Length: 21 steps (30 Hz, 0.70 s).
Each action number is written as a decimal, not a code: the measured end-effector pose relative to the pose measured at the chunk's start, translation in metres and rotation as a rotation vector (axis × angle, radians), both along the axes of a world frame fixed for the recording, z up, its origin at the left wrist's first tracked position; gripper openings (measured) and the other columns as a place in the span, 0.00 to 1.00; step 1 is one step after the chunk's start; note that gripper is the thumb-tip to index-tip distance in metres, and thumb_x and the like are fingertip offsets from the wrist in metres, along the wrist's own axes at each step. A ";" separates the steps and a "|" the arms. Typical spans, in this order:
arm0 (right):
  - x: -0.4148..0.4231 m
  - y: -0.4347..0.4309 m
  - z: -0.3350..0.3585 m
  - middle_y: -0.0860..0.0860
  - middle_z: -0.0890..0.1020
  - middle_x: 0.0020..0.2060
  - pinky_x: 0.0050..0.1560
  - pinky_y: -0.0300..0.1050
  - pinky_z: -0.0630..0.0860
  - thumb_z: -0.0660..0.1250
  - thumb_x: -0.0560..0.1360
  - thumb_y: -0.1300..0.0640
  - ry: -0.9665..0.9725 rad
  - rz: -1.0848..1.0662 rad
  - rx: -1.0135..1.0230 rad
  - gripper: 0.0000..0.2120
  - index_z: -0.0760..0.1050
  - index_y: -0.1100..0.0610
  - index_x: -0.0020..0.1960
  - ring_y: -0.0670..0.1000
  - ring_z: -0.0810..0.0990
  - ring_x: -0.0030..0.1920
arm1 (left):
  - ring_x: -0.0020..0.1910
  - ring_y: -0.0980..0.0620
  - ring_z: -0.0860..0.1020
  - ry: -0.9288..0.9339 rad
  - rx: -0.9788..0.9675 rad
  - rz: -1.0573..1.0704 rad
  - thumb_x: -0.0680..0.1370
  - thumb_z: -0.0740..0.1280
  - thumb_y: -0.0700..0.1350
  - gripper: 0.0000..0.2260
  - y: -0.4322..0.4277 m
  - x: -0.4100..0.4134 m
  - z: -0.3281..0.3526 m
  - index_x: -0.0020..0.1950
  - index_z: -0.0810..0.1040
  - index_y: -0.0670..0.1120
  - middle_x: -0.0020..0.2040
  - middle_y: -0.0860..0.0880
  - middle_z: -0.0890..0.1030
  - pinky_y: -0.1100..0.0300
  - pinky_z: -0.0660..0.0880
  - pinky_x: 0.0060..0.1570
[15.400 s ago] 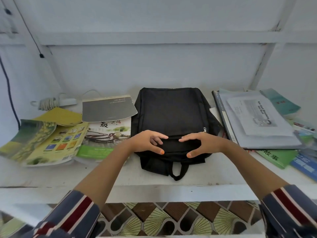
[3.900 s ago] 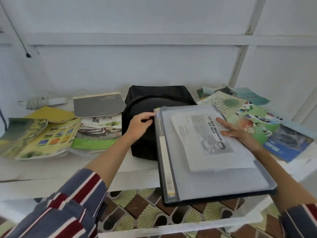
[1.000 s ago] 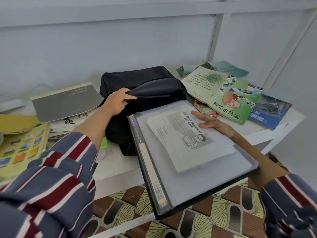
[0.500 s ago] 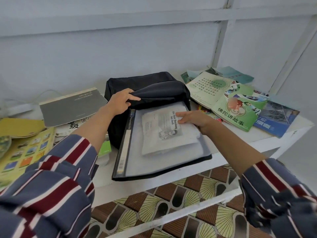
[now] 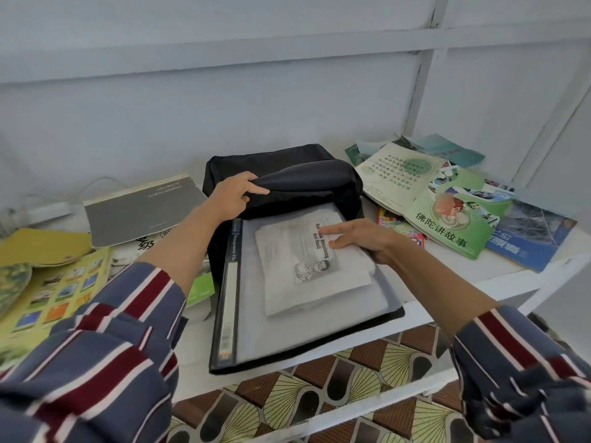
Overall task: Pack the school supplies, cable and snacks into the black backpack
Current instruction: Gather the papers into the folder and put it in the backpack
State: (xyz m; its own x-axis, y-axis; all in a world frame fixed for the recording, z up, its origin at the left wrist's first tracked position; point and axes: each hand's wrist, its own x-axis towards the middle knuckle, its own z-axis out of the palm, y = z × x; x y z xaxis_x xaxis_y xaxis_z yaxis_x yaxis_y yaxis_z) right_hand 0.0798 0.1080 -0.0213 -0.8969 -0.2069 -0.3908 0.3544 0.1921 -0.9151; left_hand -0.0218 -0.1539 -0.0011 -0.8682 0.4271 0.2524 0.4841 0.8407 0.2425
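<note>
Folder (image 5: 303,327) lies under flat right fingers (image 5: 338,230); left fingers (image 5: 253,188) clamp backpack (image 5: 307,182) flap.

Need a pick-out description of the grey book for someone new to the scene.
Find the black backpack in the middle of the white shelf. Directly left of it, near the wall, lies the grey book. Its cover is plain grey, while its neighbours are yellow and green picture booklets.

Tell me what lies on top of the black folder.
A stack of white papers, pressed by the right hand. The far end of the folder is hidden inside the backpack.
</note>
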 end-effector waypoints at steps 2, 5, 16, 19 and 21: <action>-0.003 -0.003 -0.001 0.54 0.79 0.53 0.44 0.36 0.79 0.66 0.73 0.69 0.017 0.004 0.042 0.20 0.75 0.58 0.63 0.49 0.80 0.46 | 0.63 0.47 0.71 -0.004 0.016 0.002 0.74 0.58 0.25 0.24 -0.001 0.000 0.001 0.63 0.77 0.45 0.65 0.48 0.72 0.66 0.61 0.50; -0.014 -0.008 0.002 0.52 0.78 0.54 0.43 0.34 0.77 0.67 0.72 0.68 0.073 -0.047 0.089 0.20 0.75 0.58 0.63 0.48 0.79 0.46 | 0.63 0.47 0.71 -0.010 0.017 -0.002 0.74 0.57 0.25 0.24 -0.001 0.001 0.002 0.63 0.78 0.45 0.65 0.48 0.72 0.65 0.63 0.52; -0.035 -0.012 -0.005 0.55 0.67 0.70 0.65 0.45 0.64 0.72 0.71 0.54 0.317 -0.024 0.590 0.31 0.66 0.57 0.70 0.55 0.66 0.69 | 0.63 0.47 0.70 -0.011 -0.011 -0.024 0.74 0.57 0.26 0.24 -0.001 0.000 0.003 0.63 0.77 0.45 0.65 0.47 0.72 0.67 0.61 0.51; -0.032 -0.006 -0.005 0.54 0.64 0.71 0.65 0.47 0.66 0.76 0.67 0.56 0.308 0.045 0.602 0.37 0.64 0.56 0.72 0.56 0.67 0.68 | 0.63 0.48 0.70 -0.006 -0.004 -0.017 0.74 0.57 0.26 0.24 0.000 0.000 0.004 0.63 0.77 0.45 0.65 0.47 0.72 0.67 0.62 0.52; -0.032 -0.005 -0.006 0.54 0.65 0.71 0.65 0.48 0.67 0.77 0.66 0.57 0.335 0.015 0.600 0.37 0.66 0.57 0.70 0.55 0.67 0.68 | 0.63 0.48 0.70 -0.010 0.007 -0.017 0.74 0.57 0.26 0.24 0.000 0.000 0.004 0.63 0.77 0.46 0.65 0.48 0.72 0.67 0.61 0.53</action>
State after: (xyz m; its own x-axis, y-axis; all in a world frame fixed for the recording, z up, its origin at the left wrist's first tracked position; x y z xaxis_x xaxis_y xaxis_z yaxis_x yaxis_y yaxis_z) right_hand 0.0482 0.1034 -0.0278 -0.9881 -0.0544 -0.1442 0.0647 0.7028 -0.7084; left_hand -0.0222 -0.1541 0.0025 -0.8636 0.4397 0.2467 0.4954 0.8309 0.2533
